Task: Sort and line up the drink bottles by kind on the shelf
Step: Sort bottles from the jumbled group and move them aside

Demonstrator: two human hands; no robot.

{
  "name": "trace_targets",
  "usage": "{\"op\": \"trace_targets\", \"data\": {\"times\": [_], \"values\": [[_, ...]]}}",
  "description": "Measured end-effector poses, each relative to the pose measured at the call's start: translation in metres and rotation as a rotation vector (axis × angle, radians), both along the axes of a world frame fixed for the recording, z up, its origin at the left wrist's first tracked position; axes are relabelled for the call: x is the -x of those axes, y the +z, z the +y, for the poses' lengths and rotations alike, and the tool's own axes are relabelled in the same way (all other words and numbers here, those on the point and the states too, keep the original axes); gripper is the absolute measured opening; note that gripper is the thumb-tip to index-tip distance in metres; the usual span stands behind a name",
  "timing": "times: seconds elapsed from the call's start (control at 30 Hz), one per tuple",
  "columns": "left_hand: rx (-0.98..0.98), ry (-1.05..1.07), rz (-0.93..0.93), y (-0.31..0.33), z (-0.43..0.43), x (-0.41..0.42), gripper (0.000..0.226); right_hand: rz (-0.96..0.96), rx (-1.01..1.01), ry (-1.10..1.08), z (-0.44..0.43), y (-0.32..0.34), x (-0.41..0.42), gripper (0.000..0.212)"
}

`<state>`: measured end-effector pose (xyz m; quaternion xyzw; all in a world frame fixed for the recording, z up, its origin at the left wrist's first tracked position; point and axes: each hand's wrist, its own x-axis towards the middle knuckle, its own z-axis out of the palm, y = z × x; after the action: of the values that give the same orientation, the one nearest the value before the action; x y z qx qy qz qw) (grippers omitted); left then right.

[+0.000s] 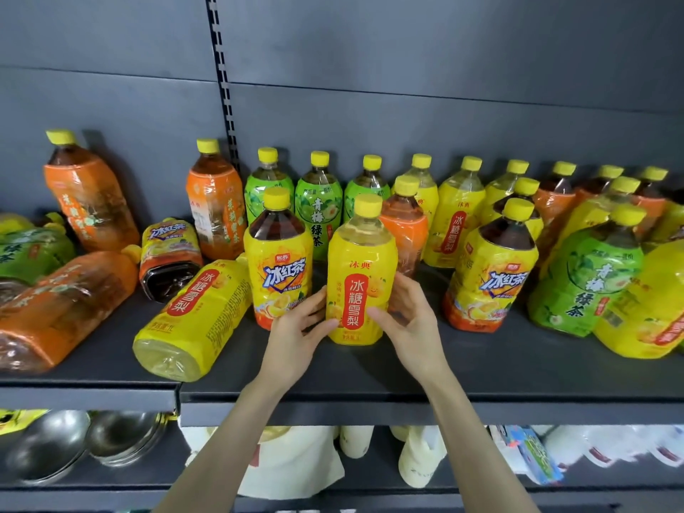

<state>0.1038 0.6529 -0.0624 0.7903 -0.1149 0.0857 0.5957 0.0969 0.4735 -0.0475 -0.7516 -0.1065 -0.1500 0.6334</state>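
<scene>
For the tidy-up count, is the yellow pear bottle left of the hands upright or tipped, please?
Tipped: the pear bottle lies on its side on the shelf, base toward the camera.

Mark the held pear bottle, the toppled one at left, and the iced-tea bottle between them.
held pear bottle (361,298), head view, red label
toppled pear bottle (193,296), head view, label
iced-tea bottle (283,279), head view, front label

Upright yellow-labelled plastic pear-drink bottle (361,275) stood front-centre on dark metal shelf (370,368). Yellow-labelled plastic iced-tea bottle (279,253) stood just beside it, left. Further left, yellow plastic bottle on its side (192,320). Green-labelled plastic tea bottles (318,205) stood in a row behind. Orange-labelled plastic bottle (405,224) stood behind-right. Round steel bowls (48,446) sat below, left.
</scene>
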Motion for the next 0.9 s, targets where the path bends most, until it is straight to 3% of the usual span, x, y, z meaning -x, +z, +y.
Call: {"op": "trace_targets", "data": {"times": [0.13, 0.3, 0.5, 0.6, 0.73, 0.9], "values": [[-0.089, 0.081, -0.051, 0.008, -0.002, 0.01, 0.049, -0.006, 0.136, -0.062, 0.0, 0.002, 0.005, 0.055], [-0.237, 0.213, -0.183, 0.018, 0.013, 0.029, 0.024, -0.103, 0.369, -0.304, 0.001, 0.002, 0.023, 0.027], [-0.247, 0.338, -0.248, 0.036, 0.048, 0.046, 0.018, -0.2, 0.308, -0.318, 0.031, 0.023, 0.033, 0.018], [-0.272, 0.425, -0.277, 0.043, 0.071, 0.048, 0.017, -0.217, 0.281, -0.277, 0.053, 0.03, 0.029, 0.023], [-0.255, 0.54, -0.239, 0.042, 0.11, 0.046, 0.022, -0.176, 0.258, -0.196, 0.093, 0.029, 0.024, 0.013], [-0.183, 0.507, -0.161, 0.029, 0.162, 0.036, 0.011, -0.088, 0.208, -0.122, 0.153, 0.018, 0.016, 0.01]]}}
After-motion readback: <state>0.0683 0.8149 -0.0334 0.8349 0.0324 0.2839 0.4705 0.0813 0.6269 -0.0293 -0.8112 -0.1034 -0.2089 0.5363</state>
